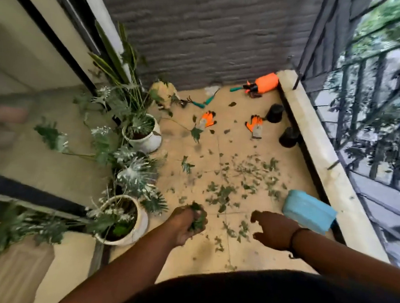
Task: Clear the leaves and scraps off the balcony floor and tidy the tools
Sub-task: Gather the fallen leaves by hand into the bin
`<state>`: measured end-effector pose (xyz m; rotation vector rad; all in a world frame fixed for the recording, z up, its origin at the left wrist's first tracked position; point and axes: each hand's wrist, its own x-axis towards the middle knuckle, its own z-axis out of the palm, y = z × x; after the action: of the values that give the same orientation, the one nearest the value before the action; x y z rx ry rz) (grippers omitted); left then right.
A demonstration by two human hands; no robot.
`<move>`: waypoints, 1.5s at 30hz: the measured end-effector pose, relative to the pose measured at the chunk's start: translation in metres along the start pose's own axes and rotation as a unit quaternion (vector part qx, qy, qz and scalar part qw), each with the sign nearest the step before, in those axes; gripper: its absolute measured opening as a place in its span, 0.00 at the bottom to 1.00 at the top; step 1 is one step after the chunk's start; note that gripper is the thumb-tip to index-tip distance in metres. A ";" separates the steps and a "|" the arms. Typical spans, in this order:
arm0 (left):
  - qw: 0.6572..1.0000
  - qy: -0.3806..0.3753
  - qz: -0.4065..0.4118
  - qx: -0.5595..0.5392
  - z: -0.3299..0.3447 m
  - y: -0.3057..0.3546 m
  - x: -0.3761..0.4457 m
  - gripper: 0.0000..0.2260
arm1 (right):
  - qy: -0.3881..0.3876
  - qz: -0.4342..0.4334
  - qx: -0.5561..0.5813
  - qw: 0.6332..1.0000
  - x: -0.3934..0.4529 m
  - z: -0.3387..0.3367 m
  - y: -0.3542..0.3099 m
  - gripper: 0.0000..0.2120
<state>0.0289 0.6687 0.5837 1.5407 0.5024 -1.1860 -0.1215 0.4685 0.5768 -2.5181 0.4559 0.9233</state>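
Green leaf scraps (pixel 239 177) lie scattered over the beige balcony floor (pixel 246 254). My left hand (pixel 187 223) grips a bunch of leaves (pixel 199 218) just above the floor. To its right my right hand (pixel 271 229) hovers over the scraps with loosely curled fingers and holds nothing. Farther back lie two orange gloves (pixel 207 120) (pixel 255 126), two green-handled hand tools (pixel 203 102) and an orange sprayer (pixel 265 83) in the far right corner.
A blue tub (pixel 308 211) sits by the right kerb (pixel 323 164) under the railing. Two black pots (pixel 274 112) (pixel 289 136) stand along that kerb. White potted plants (pixel 143 138) (pixel 128 219) line the left side by the glass door. A grey wall closes the back.
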 end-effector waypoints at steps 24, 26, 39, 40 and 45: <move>0.984 0.075 -0.089 -0.136 -0.042 0.068 0.262 0.11 | -0.155 0.073 0.020 0.985 0.294 -0.014 0.103 0.21; 0.981 0.098 -0.102 -0.130 -0.035 0.033 0.314 0.11 | -0.167 0.056 -0.041 0.984 0.350 0.014 0.121 0.21; 0.983 0.084 -0.166 -0.001 0.047 -0.140 0.568 0.05 | -0.143 0.017 -0.051 0.988 0.632 0.186 0.168 0.25; 0.980 0.085 -0.177 -0.026 0.048 -0.144 0.576 0.05 | -0.131 0.022 -0.033 0.991 0.645 0.193 0.167 0.26; 0.974 0.110 -0.196 -0.040 0.037 -0.150 0.604 0.08 | -0.049 0.023 -0.047 0.997 0.679 0.217 0.166 0.21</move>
<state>0.1428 0.5274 -0.0126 1.5538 1.0269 -1.2768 0.1835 0.3240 -0.0724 -2.5404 0.4502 1.1040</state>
